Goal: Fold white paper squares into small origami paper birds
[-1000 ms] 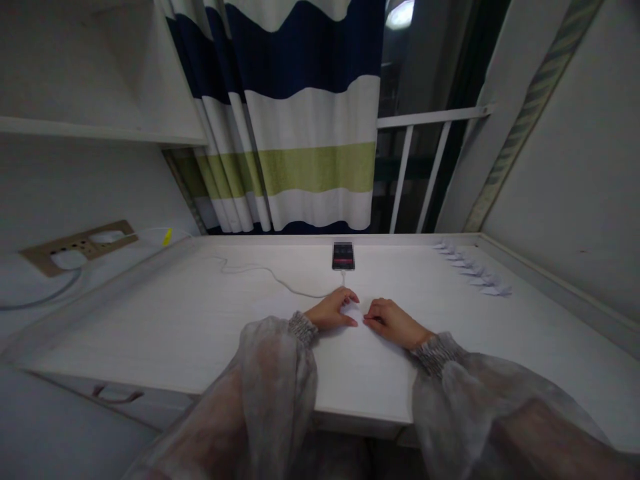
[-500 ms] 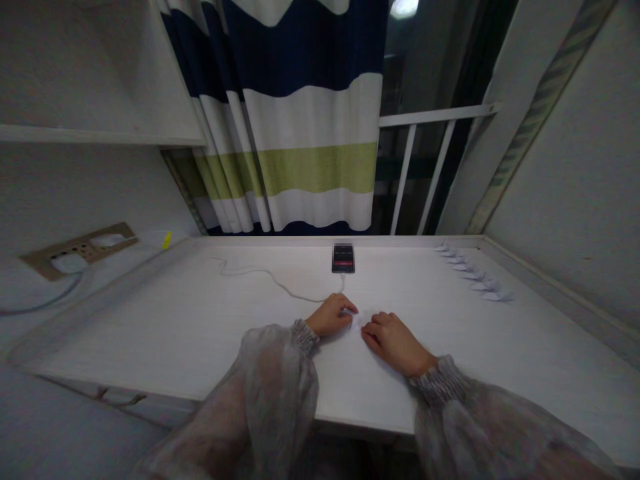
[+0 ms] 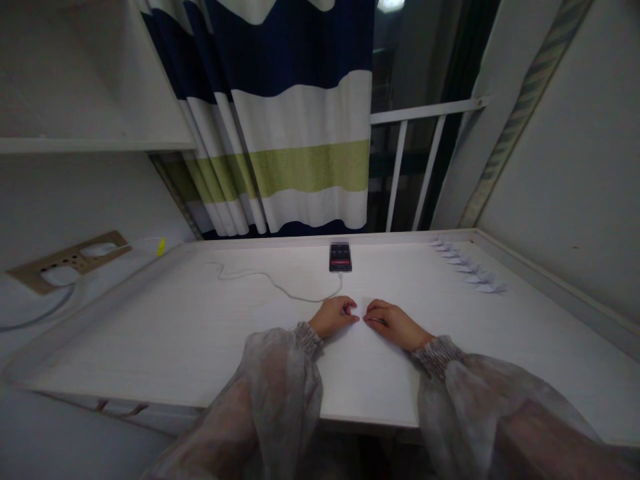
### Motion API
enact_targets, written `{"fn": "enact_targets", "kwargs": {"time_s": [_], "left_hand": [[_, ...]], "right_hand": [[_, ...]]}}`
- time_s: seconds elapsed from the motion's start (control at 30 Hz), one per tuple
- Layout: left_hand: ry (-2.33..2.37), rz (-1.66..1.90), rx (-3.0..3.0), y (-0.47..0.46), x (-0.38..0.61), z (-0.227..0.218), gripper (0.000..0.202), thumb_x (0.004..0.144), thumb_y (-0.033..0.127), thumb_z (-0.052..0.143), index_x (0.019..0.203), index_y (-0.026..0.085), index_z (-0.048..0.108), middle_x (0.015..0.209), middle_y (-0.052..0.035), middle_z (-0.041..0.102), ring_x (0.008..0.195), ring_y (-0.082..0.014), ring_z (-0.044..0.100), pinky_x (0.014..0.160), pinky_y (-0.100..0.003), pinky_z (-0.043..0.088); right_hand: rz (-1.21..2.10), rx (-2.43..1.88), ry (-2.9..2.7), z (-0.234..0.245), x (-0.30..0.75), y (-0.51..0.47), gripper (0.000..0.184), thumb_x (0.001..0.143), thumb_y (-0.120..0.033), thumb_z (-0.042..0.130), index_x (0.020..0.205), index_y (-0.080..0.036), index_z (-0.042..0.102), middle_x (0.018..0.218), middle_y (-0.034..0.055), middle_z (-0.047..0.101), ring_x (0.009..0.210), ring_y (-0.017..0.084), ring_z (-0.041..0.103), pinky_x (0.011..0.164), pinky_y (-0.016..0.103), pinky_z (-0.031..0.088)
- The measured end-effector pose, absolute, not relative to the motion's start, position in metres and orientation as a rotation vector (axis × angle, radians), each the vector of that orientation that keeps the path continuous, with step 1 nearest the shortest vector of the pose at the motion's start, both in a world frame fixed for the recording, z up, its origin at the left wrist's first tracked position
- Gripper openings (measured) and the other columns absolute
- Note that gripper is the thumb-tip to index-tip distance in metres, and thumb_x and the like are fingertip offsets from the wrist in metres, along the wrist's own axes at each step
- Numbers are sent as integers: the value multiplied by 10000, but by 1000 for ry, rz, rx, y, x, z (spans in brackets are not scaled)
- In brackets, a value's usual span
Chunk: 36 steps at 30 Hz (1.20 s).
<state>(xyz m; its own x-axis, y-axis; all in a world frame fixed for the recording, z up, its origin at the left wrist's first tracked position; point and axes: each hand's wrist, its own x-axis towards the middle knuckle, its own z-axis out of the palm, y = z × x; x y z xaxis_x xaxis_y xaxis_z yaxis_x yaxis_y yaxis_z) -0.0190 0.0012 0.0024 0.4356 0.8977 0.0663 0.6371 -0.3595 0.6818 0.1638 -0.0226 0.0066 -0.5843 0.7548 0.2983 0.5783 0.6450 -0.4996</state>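
My left hand (image 3: 334,316) is at the middle of the white desk, its thumb and fingers curled around a small piece of white paper (image 3: 359,311). From the other side my right hand (image 3: 395,324) pinches the paper, its fingers pressed together. The paper lies between my fingertips and blends into the desk; most of its shape is hidden. Off to the right, several folded white paper pieces (image 3: 470,268), pointed like paper cranes, stand in a slanting row.
A phone (image 3: 341,257) lies near the desk's back edge, with a white cable (image 3: 285,291) running left from it. A socket strip (image 3: 75,260) with plugs is on the left wall. Behind the white desk (image 3: 175,333) hang a striped curtain (image 3: 305,133) and a window railing (image 3: 430,111).
My fingers have shifted around the paper, the left thumb and index finger parting slightly and the right fingers drawing closer together. The whole view has tilted and shifted a little.
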Motion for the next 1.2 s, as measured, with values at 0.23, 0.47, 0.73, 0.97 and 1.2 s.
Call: {"fn": "enact_targets", "kwargs": {"time_s": [0.23,0.47,0.73,0.97,1.2], "left_hand": [[1413,580,2111,-1,-11,4,277,653,288,607,897,158,598,699,10,576,636,-106,496,656,-234,403],[1423,593,2088,-1,-10,4,260,651,254,612,891,157,587,706,15,590,643,-100,505,676,-233,401],[1393,611,2024,4,-12,1,268,648,196,602,912,150,590,735,1,613,652,-103,528,661,-224,410],[1387,613,2055,7,-14,0,264,647,248,600,890,145,607,711,-3,602,659,-116,528,645,-227,404],[1344,580,2072,8,-20,4,213,666,220,551,840,124,625,695,-18,600,625,-113,515,629,-230,404]], "right_hand": [[459,-1253,-2156,-6,160,-8,96,705,-182,577,789,-149,611,841,62,523,828,174,508,786,328,415],[434,-1456,-2166,-7,153,1,181,649,-168,628,830,-148,628,910,86,562,902,213,483,823,375,361],[500,-1518,-2214,0,147,17,208,588,-131,646,787,-189,639,881,46,555,901,214,475,784,348,355],[546,-1421,-2252,6,140,11,203,619,-47,560,783,-165,578,721,12,569,748,160,499,702,288,363],[554,-1325,-2223,0,142,5,244,675,-50,519,901,-138,544,772,26,590,720,123,520,684,239,386]]}}
